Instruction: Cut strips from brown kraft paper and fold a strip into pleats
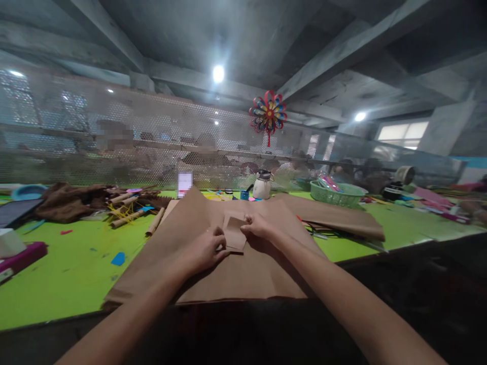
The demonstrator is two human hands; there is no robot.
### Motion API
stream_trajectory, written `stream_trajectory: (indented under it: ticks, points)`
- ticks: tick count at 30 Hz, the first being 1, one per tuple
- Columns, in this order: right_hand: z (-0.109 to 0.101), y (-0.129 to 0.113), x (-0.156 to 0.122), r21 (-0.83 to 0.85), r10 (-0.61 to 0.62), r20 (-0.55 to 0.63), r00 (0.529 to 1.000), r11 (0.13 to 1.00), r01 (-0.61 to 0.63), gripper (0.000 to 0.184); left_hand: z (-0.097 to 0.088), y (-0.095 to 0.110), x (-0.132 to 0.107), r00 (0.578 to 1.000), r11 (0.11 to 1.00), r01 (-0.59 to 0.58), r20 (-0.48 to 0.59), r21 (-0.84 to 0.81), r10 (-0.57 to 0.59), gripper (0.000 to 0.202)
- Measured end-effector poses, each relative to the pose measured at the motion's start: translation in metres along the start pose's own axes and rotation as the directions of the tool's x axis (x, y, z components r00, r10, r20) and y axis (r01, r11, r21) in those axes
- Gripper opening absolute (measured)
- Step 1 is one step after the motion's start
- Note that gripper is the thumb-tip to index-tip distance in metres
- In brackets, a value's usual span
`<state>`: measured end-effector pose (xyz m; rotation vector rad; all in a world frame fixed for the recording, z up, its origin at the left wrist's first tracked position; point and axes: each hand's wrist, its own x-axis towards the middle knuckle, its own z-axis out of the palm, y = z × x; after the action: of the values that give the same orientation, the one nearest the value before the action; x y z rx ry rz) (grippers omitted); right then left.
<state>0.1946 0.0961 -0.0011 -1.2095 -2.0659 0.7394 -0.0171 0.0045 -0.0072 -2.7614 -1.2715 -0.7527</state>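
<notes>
A small folded piece of brown paper (234,236) lies in front of me on a large sheet of brown kraft paper (243,279). My left hand (205,251) has its fingers curled at the lower left edge of the small piece, thumb side against it. Its upper right edge is pinched between the thumb and fingers of my right hand (259,226), with a flap there slightly raised. The undersides of both hands' fingers are partly hidden.
The green tabletop (76,271) bears rolled brown tubes (129,218), brown cloth (72,203) and a blue scrap (118,258) to the left. Beyond the sheet stand a white thermos jug (262,185) and a green basket (337,195). Folded kraft paper (338,218) lies right.
</notes>
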Motion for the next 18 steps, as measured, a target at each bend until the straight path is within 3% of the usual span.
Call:
stream_trajectory:
  ticks: [5,12,18]
  points:
    - [0.013,0.004,0.004,-0.001,0.008,0.083,0.996,1.0,-0.008,0.012,0.009,-0.003,0.002,0.992,1.0,0.003,-0.128,-0.008,-0.004,0.014]
    - [0.013,0.004,0.007,-0.093,-0.053,0.103,0.993,0.994,0.063,0.012,0.008,0.001,0.002,0.999,1.0,0.021,-0.026,-0.007,-0.021,0.015]
    - [0.011,0.011,0.01,-0.105,-0.152,0.15,0.977,0.98,0.168,0.012,0.01,0.001,0.002,0.999,1.0,-0.003,-0.041,-0.028,0.001,0.016]
